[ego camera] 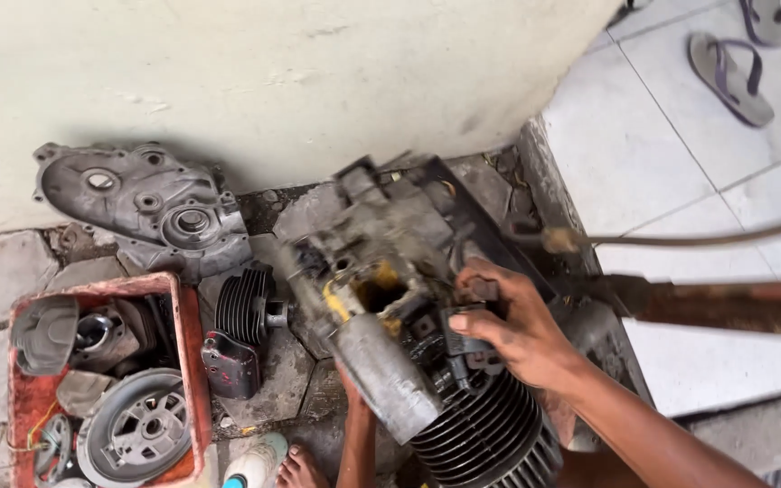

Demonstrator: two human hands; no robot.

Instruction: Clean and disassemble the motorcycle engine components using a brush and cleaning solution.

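A dirty grey engine block [390,271] with yellow-stained patches and black cooling fins [490,434] fills the centre, lifted off the ground and blurred by motion. My right hand [512,330] grips its upper right side over black parts. My left hand is mostly hidden under the block; only the forearm [359,443] shows below it, apparently holding the block from beneath. A brass-tipped hose [571,239] reaches in from the right toward the engine.
A red tray [183,361] of engine parts sits at lower left. A grey crankcase cover [146,203] leans on the wall. A finned cylinder [241,303] lies on the paving stones. White tiled floor with sandals [729,77] is at right. My foot [298,468] shows below.
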